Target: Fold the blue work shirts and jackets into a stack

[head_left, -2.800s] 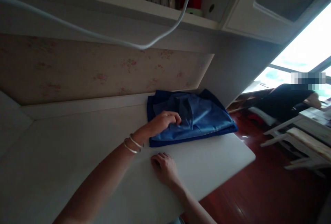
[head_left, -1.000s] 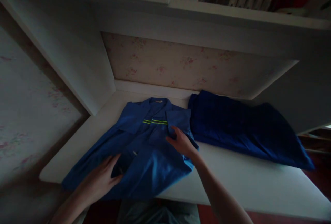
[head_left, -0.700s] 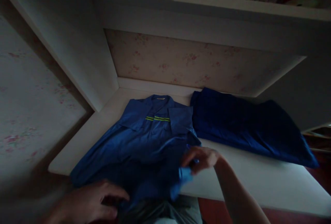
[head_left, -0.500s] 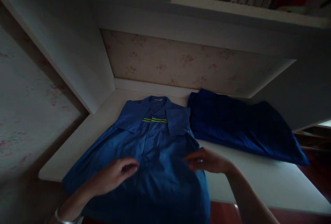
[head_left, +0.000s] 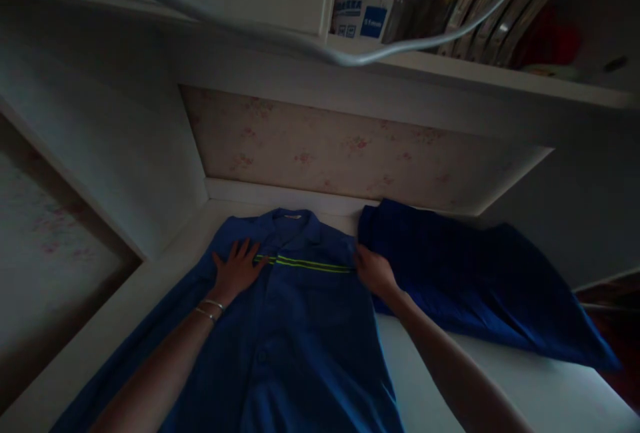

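Note:
A blue work shirt (head_left: 310,313) with two yellow-green chest stripes lies front up, its collar toward the wall. My left hand (head_left: 238,271) rests flat on the left of the chest with fingers spread, the thumb near the stripes. At the shirt's right shoulder edge, my right hand (head_left: 374,271) has its fingers closed on the cloth. The sleeve on that side is mostly hidden behind the hand and arm.
A darker blue folded cloth (head_left: 465,279) lies right of the shirt on the white tabletop (head_left: 435,359). Overhead, a shelf (head_left: 480,73) holds a labelled container (head_left: 364,16) and several cases. A pale cable (head_left: 350,58) hangs across the upper view.
Both hands have moved up the shirt, from hovering above it to its chest and shoulder. The folded sleeve parts no longer cover the chest, and more stripe shows. A cable has entered the view.

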The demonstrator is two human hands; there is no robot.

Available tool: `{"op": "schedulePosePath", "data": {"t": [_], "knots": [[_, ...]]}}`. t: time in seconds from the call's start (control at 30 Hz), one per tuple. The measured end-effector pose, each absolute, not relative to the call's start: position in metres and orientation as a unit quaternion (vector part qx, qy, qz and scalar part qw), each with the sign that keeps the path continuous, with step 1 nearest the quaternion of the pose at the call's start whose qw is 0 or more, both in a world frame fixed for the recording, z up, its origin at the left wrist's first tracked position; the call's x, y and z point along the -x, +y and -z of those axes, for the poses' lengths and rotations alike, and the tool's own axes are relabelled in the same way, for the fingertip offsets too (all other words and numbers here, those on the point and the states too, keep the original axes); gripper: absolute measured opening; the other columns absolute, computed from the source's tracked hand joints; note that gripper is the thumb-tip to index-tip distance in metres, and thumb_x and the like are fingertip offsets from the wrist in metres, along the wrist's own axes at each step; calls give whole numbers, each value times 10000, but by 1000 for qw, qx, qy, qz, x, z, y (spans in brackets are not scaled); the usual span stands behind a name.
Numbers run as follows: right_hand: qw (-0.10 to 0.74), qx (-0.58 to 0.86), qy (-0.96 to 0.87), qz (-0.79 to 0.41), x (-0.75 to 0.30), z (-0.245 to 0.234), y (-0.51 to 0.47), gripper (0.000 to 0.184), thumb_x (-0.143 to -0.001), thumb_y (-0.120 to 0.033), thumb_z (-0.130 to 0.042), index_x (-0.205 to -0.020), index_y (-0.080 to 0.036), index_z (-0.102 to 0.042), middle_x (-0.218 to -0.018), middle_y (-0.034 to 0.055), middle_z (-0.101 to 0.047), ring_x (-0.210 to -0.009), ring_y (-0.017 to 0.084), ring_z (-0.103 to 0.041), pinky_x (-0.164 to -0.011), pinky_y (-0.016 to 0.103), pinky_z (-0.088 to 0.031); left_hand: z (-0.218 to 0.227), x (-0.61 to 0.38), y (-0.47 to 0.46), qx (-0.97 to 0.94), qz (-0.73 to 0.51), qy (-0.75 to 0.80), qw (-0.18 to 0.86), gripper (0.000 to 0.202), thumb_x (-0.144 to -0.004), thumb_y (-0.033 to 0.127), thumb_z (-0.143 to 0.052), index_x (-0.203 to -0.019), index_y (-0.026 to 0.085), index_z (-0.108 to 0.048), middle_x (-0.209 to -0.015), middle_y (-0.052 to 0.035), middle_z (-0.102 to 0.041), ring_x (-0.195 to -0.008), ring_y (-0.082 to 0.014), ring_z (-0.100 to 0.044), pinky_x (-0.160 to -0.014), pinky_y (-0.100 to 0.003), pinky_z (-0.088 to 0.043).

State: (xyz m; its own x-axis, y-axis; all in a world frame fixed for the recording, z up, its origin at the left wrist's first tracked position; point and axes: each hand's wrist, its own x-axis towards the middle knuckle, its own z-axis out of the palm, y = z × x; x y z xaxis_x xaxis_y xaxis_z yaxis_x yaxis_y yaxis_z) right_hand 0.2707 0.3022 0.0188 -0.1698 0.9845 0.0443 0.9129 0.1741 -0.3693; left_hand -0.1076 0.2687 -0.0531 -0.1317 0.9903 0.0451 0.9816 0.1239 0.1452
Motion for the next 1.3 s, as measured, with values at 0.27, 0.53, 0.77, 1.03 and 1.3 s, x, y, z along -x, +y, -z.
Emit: {"op": "schedulePosePath", "data": {"t": [0.27,0.53,0.77,1.03,1.3], "knots": [[369,771,-470,-219,-326,-4,328,634,-782,-248,-530,-1395,-128,-420,-1151,146,-636,-917,233,-669,-821,373,-562,37,174,315,-660,-51,749,23,572,-985,459,-252,-1427,200,-508,-1505,-157,-487,-1368,-360,-452,-1103,-686,-308],[227,480,-845,-68,-213,-11,231,375,-935,-205,-444,-1265,-276,-607,-1324,100,-602,-1291,258,-491,-1195,561,-196,-30,228,292,-663,-12,746,-59,479,-937,204,-302,-1362,127,-509,-1200,-166,-637,-987,-333,-636,-813,-481,-521],[53,464,-870,-160,-180,14,217,458,-999,-421,-429,-1436,-304,-500,-1565,103,-409,-1463,360,-293,-1136,739,-146,-67,189,289,-628,-61,750,-197,514,-975,193,-175,-1373,74,-479,-1291,-235,-561,-1198,-425,-494,-937,-618,-421],[94,506,-854,-76,-226,-18,269,481,-1042,-420,-316,-1463,-262,-486,-1580,55,-403,-1462,259,-317,-1212,522,-209,34,86,343,-693,-73,717,-20,615,-979,514,-253,-1489,220,-434,-1588,-142,-373,-1411,-369,-381,-1112,-671,-295],[-91,601,-790,-75,-317,-17,326,527,-1027,-516,-287,-1358,-249,-597,-1433,126,-575,-1361,315,-481,-1082,617,-342,49,115,399,-676,-55,731,70,719,-897,691,-286,-1505,328,-407,-1625,-132,-296,-1472,-500,-176,-949,-915,-35]]}}
